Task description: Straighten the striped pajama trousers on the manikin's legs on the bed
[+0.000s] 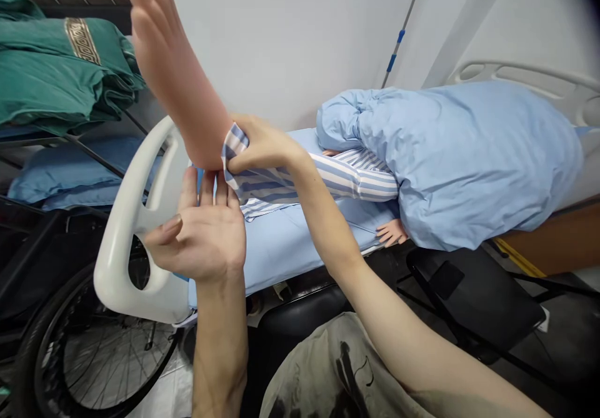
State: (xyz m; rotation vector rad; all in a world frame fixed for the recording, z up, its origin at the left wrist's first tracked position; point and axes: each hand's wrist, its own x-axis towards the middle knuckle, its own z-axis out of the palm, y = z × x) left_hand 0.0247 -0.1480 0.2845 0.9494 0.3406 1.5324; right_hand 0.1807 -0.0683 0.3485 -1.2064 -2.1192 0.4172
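Observation:
A manikin's bare foot points up at the left, its heel low and its toes cut off by the top edge of the head view. Blue-and-white striped trousers cover the leg down to the ankle. My right hand is wrapped around the lower leg at the trouser cuff, thumb on the near side. Under the heel, my left hand lies palm up with its fingers stretched out. Its fingertips pass behind the heel, and whether they bear weight I cannot tell.
A light blue quilt covers the upper bed, with a manikin hand below its edge. The white footboard stands close left, beside a wheelchair wheel. Green cloth lies on a rack. A black folding chair stands right.

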